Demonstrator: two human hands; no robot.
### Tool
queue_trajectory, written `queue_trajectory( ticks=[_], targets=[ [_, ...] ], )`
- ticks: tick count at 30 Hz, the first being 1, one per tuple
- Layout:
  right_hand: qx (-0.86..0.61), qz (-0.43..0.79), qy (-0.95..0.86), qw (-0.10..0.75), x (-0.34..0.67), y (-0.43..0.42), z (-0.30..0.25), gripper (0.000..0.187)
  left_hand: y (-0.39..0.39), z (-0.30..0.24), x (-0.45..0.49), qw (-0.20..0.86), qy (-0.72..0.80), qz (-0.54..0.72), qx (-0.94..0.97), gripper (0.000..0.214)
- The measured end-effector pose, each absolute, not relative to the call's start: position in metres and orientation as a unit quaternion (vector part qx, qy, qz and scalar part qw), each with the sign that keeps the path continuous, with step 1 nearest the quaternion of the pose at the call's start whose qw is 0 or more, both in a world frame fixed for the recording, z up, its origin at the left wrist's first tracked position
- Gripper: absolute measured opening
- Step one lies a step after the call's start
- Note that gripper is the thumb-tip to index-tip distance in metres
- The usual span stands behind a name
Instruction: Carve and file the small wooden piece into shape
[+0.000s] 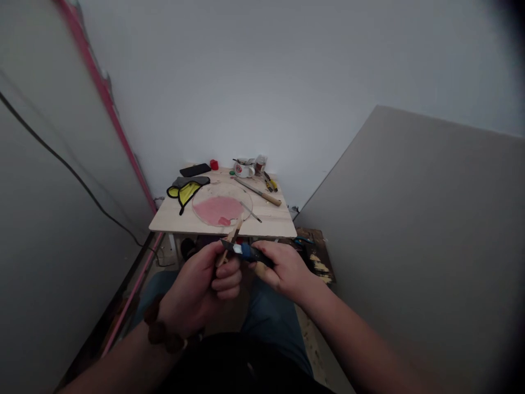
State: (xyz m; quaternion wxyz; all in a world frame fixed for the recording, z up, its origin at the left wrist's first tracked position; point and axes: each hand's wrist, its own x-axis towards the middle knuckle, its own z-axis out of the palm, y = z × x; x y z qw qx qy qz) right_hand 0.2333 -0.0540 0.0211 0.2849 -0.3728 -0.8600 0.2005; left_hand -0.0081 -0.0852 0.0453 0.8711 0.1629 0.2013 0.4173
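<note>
My left hand (213, 279), with a bracelet of large brown beads at the wrist, is closed around a slim piece of wood (235, 230) that points up and away from me. In my right hand (283, 268) is a utility knife (250, 253) with a dark blue and black handle. Its blade lies across the wood, close to my left thumb. Whether the edge is cutting in cannot be seen. Both hands are above my lap, just short of the table's near edge.
On the small wooden table (172, 218) lie a round board (217, 208) with pink on it, a wood-handled file (262, 193), a grey-yellow cloth (187, 190), a black phone-like slab (195, 169), a white mug (244, 168) and yellow-handled pliers (270, 184). Walls and a grey panel (422, 230) stand close around.
</note>
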Motion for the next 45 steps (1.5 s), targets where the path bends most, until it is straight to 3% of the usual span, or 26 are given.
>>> queue_trajectory(
  ticks=[10, 15, 18, 22, 25, 30, 35, 45],
  targets=[
    [-0.358, 0.06, -0.881, 0.304, 0.248, -0.036, 0.0, 0.037, -0.087, 0.049, -0.003, 0.89, 0.185, 0.4, 0.12, 0.049],
    [-0.368, 0.049, -0.877, 0.304, 0.254, -0.025, -0.013, 0.041, -0.089, 0.053, 0.0, 0.887, 0.192, 0.405, 0.11, 0.054],
    [-0.493, 0.073, -0.806, 0.319, 0.278, -0.005, -0.02, 0.035, -0.098, 0.062, -0.005, 0.876, 0.187, 0.427, 0.128, 0.041],
    [-0.596, 0.083, -0.684, 0.412, 0.304, 0.009, -0.016, 0.041, -0.103, 0.067, -0.01, 0.861, 0.188, 0.444, 0.165, 0.025],
    [-0.491, 0.119, -0.756, 0.416, 0.287, -0.008, -0.002, 0.039, -0.092, 0.059, -0.008, 0.845, 0.208, 0.461, 0.175, 0.028],
    [-0.355, 0.185, -0.854, 0.331, 0.238, -0.041, 0.017, 0.031, -0.08, 0.045, 0.0, 0.83, 0.231, 0.468, 0.198, 0.035],
    [-0.409, 0.307, -0.722, 0.467, 0.222, -0.041, 0.006, 0.039, -0.081, 0.044, 0.006, 0.769, 0.296, 0.509, 0.247, 0.03],
    [-0.457, 0.452, -0.576, 0.504, 0.188, -0.045, 0.005, 0.043, -0.071, 0.034, 0.005, 0.716, 0.325, 0.562, 0.256, 0.031]
  ],
)
